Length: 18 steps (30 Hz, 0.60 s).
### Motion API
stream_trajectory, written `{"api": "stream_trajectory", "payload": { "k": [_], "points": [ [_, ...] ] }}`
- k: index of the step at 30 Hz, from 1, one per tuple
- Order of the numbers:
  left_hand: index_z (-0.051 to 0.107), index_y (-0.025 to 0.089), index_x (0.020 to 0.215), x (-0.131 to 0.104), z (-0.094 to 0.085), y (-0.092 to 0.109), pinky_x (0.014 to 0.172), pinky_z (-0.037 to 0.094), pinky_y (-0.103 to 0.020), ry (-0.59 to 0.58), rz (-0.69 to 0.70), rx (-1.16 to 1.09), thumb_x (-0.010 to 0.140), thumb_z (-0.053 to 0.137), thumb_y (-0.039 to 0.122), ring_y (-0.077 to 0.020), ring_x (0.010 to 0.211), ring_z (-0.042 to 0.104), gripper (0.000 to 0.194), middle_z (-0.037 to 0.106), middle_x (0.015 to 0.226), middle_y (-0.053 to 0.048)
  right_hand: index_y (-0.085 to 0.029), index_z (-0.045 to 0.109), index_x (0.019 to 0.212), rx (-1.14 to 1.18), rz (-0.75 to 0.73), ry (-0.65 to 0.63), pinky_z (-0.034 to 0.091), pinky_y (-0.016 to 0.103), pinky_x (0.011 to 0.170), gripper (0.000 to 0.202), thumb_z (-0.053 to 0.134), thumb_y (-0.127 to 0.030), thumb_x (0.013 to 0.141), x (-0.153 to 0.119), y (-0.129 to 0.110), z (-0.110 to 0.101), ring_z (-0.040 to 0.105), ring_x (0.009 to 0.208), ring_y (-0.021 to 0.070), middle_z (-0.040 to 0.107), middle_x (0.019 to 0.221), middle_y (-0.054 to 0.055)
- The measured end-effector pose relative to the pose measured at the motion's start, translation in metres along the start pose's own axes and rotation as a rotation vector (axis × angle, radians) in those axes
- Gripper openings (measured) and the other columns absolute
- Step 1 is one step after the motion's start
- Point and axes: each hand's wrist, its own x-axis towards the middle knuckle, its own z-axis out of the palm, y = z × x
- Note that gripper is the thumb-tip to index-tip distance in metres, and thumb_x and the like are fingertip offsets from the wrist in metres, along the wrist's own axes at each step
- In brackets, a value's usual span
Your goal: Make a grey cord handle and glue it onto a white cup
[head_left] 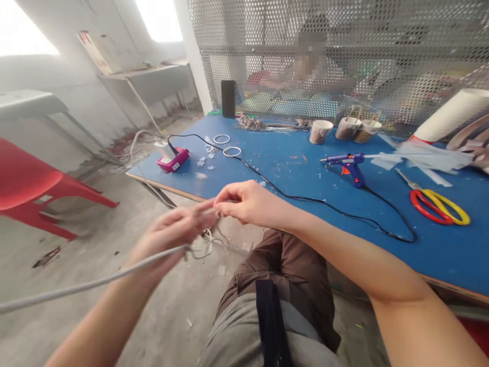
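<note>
My right hand (246, 204) is closed in a pinch above the near edge of the blue table (275, 163). What its fingertips grip is too small and blurred to name. Just left of it, my left hand (171, 234) is smeared by motion, its fingertips close to those of the right. A thick grey cord (95, 282) runs from the lower left across the left wrist and ends in a thin loop below the hands. Whether the left fingers hold any of it cannot be made out.
On the table are a blue glue gun (353, 165), red-and-yellow scissors (439, 206), a magenta power strip (173, 160), white rings (232, 151), small cups (321, 131) and a black cable. A red chair (34, 178) stands left. Behind the mesh is a person.
</note>
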Motion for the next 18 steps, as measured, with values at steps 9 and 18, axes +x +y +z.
{"api": "stream_trajectory", "payload": {
  "k": [9, 18],
  "points": [
    [0.056, 0.008, 0.055, 0.023, -0.029, -0.019, 0.029, 0.025, -0.007, 0.070, 0.016, -0.302, 0.061, 0.075, 0.013, 0.0028, 0.037, 0.023, 0.021, 0.049, 0.058, 0.003, -0.013, 0.059, 0.068, 0.094, 0.288, -0.034, 0.034, 0.015, 0.038, 0.009, 0.059, -0.011, 0.077, 0.041, 0.020, -0.015, 0.041, 0.043, 0.0037, 0.054, 0.056, -0.004],
    [0.047, 0.012, 0.062, 0.031, -0.090, 0.027, 0.033, 0.032, -0.009, 0.433, 0.178, -0.535, 0.081, 0.040, -0.001, -0.0019, 0.039, 0.032, 0.024, 0.045, 0.061, 0.001, -0.012, 0.056, 0.066, -0.130, 0.396, 0.167, 0.034, 0.017, 0.036, 0.024, 0.062, -0.026, 0.085, 0.118, 0.047, -0.082, 0.038, 0.038, 0.0036, 0.050, 0.053, -0.003]
  ]
}}
